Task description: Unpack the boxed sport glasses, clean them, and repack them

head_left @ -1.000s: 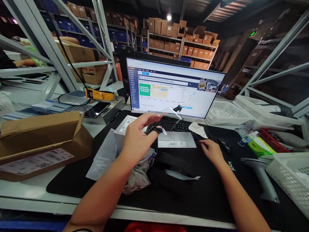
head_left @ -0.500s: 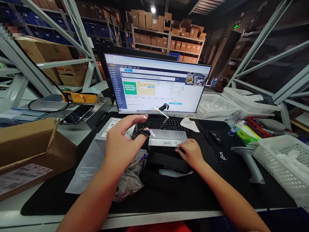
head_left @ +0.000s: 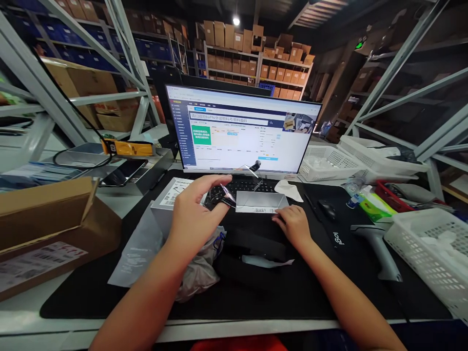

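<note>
Pinching a small black part [head_left: 218, 196] in clear wrap, the left hand [head_left: 193, 212] is hovering beside the grey box [head_left: 260, 201]; the open right hand [head_left: 294, 225] is touching its edge; the mat [head_left: 351, 273] is showing "logi".

The widest open ground is the bare black desk mat [head_left: 353, 263] at lower right, between the right forearm and the scanner gun [head_left: 376, 246]. A hand can pass there. The black pouch [head_left: 252, 243] and crumpled bag [head_left: 201, 273] block the centre. Above them it is crowded: the grey open box [head_left: 261, 202] sits against the keyboard [head_left: 252, 185], flanked by the left hand [head_left: 192, 212], pinching a black wrapped item [head_left: 218, 196], and the right hand [head_left: 292, 225], flat at the box's front. The monitor [head_left: 241, 131] walls the back, the cardboard box [head_left: 47, 219] the left and the white basket [head_left: 427, 248] the right.
</note>
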Tool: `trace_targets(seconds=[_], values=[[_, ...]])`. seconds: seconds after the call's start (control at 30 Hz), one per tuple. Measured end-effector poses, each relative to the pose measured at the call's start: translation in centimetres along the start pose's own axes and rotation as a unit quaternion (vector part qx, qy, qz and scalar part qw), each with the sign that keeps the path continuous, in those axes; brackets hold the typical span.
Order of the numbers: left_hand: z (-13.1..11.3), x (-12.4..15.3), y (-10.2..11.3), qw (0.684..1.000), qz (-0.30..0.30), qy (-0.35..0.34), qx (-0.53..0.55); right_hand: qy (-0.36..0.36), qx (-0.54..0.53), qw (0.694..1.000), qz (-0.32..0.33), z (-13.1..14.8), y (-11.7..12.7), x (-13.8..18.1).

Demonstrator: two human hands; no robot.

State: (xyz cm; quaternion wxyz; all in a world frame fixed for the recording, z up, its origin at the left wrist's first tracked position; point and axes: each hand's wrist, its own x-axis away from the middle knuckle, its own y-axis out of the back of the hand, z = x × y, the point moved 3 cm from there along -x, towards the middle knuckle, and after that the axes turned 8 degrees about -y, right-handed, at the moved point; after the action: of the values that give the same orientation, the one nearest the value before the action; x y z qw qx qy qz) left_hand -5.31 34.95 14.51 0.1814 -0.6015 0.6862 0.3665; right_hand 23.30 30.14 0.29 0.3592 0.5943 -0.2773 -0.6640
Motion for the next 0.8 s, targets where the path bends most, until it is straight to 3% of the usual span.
trace_targets(seconds=[0.13, 0.27, 0.37, 0.47, 0.6, 0.8], values=[[-0.2, 0.0, -0.2, 1.0, 0.006, -0.009, -0.016, -0.011, -0.017, 1.0, -0.013, -0.3, 0.2, -0.5], [-0.2, 0.1, -0.8, 0.998, 0.035, -0.047, -0.034, -0.015, -0.066, 0.997, -0.035, 1.3, 3.5, -0.3], [0.0, 0.1, -1.3, 0.996, 0.067, -0.055, -0.027, 0.045, -0.158, 0.983, 0.086, 4.6, 6.0, 1.4], [0.1, 0.2, -1.6, 0.995, 0.086, -0.051, -0.005, 0.118, -0.135, 0.968, 0.174, 7.7, 6.6, 4.4], [0.2, 0.3, -1.9, 0.994, 0.103, -0.045, 0.008, 0.126, -0.086, 0.978, 0.143, 9.3, 5.6, 6.9], [-0.4, 0.8, -2.2, 0.991, 0.112, -0.071, 0.011, 0.124, -0.046, 0.985, 0.107, 9.7, 4.5, 8.1]])
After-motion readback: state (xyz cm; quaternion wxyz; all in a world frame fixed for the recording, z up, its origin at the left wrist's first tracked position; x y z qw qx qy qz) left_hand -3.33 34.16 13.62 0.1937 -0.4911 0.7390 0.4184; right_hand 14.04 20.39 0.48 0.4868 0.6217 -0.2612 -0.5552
